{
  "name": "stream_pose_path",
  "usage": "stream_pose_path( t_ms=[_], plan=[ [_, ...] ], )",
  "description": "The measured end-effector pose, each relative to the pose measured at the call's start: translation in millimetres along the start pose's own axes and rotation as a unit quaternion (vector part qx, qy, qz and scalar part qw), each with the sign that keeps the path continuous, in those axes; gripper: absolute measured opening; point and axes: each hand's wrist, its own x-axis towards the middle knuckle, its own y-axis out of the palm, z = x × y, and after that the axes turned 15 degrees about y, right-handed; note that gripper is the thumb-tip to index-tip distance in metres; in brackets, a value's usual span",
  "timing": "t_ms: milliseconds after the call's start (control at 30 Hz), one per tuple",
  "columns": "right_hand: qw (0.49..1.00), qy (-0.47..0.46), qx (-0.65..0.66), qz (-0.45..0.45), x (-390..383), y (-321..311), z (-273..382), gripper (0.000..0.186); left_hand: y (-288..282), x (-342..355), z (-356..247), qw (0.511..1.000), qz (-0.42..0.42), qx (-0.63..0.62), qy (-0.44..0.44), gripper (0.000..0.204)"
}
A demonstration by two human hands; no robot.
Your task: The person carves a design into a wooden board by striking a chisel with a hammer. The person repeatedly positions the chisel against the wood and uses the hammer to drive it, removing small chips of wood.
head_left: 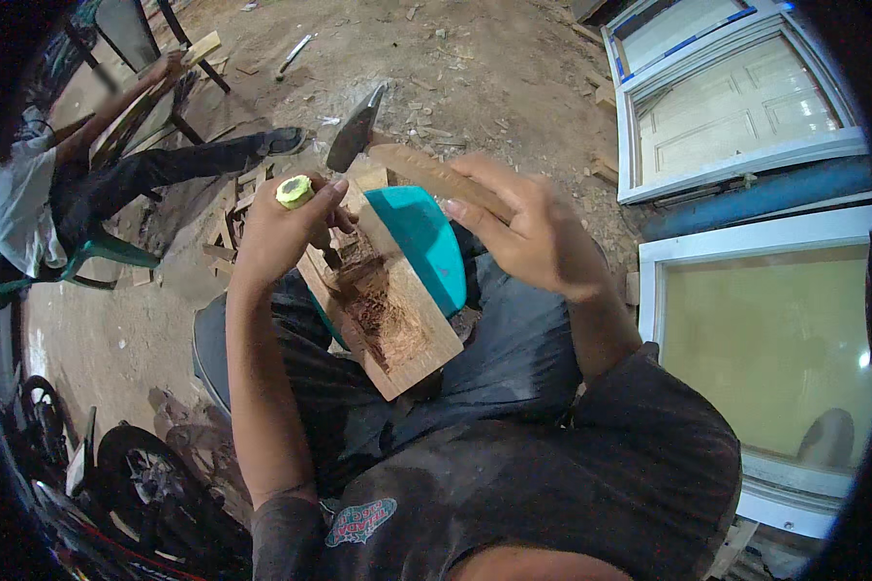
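My left hand (279, 232) is closed around a chisel (294, 192) whose yellow-green handle end points up at me. Its blade goes down to the left side of a wooden block (428, 351), in which a rough hollow with loose chips has been cut. The block lies slantwise between my knees, on a teal plastic stool (424, 232). My right hand (538, 232) grips the wooden handle of a hammer (358, 131). The dark metal head is raised just beyond the chisel, apart from it.
White-framed panels (651, 290) stand at the right, with a blue pipe (765, 197) between them. At the left another person (39, 198) sits on a green chair (116, 250), holding a wood strip. Motorbikes (145, 474) stand at lower left. Wood scraps litter the dirt floor (494, 68).
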Motion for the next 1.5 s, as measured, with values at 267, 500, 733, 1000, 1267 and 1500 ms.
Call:
stream_pose_path(
  t_ms=[267, 500, 733, 1000, 1267, 1500],
  plan=[
    [0.999, -0.005, 0.024, 0.024, 0.5, -5.5, 3.0, 0.036, 0.0, -11.9, -0.2, 0.998, -0.040, -0.048, 0.005, 0.026],
    [0.999, -0.034, 0.025, -0.011, -0.2, 3.8, -7.4, 0.036, 20.9, -31.9, -0.7, 0.993, -0.113, -0.035, 0.020, 0.030],
    [0.995, -0.093, 0.015, -0.014, -14.4, -4.0, 11.4, 0.032, 28.5, -26.7, 5.0, 0.996, -0.075, 0.035, 0.041, 0.032],
    [0.995, -0.072, -0.068, 0.008, -14.9, -5.1, 7.9, 0.034, 34.0, -28.7, -6.4, 0.994, -0.091, 0.024, 0.051, 0.028],
    [0.996, -0.071, -0.054, 0.017, -16.1, -5.0, 11.0, 0.032, 29.4, -26.9, 3.4, 0.996, -0.076, 0.025, 0.041, 0.029],
    [0.999, -0.045, 0.004, -0.007, -26.6, -13.8, 24.2, 0.031, 28.9, -28.4, 0.3, 0.998, -0.061, 0.010, 0.020, 0.029]
  ],
)
